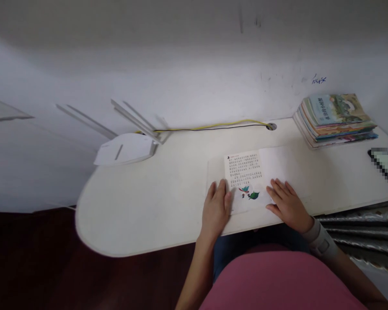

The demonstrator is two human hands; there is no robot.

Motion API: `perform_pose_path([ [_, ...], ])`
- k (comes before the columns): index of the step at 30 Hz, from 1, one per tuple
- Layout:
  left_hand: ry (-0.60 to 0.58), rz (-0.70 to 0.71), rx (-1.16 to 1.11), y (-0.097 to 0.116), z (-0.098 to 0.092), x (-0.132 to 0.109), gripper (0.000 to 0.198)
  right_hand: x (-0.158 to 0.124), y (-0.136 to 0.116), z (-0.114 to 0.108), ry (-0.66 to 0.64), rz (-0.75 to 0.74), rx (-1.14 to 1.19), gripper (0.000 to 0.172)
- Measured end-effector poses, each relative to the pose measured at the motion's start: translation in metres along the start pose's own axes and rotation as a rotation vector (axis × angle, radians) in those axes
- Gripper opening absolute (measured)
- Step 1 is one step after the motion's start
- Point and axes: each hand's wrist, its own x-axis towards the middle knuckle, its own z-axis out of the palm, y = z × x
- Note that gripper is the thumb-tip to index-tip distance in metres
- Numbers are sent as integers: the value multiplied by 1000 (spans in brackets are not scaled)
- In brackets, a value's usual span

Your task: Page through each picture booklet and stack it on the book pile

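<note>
An open book lies on the white desk, its left page showing printed text and a small picture of a green leaf and a blue-winged figure. The right page looks blank. My left hand rests flat on the book's lower left edge, fingers slightly apart. On the lower part of the right page lies my right hand, its fingers spread and a grey band on the wrist. Neither hand grips anything.
Stacked books stand at the back right. A blurred phone-like object lies near the right edge. A white router with raised antennas sits at the back left. Yellow and black cables run along the wall into a desk hole.
</note>
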Motion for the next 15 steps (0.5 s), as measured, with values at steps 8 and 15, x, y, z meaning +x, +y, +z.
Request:
perform_pose_path([
  [8, 29, 58, 60, -4, 2, 0, 47, -1, -5, 3, 18, 42, -58, 44],
  [15, 202, -262, 179, -13, -1, -4, 51, -5, -3, 4, 24, 47, -98, 46],
])
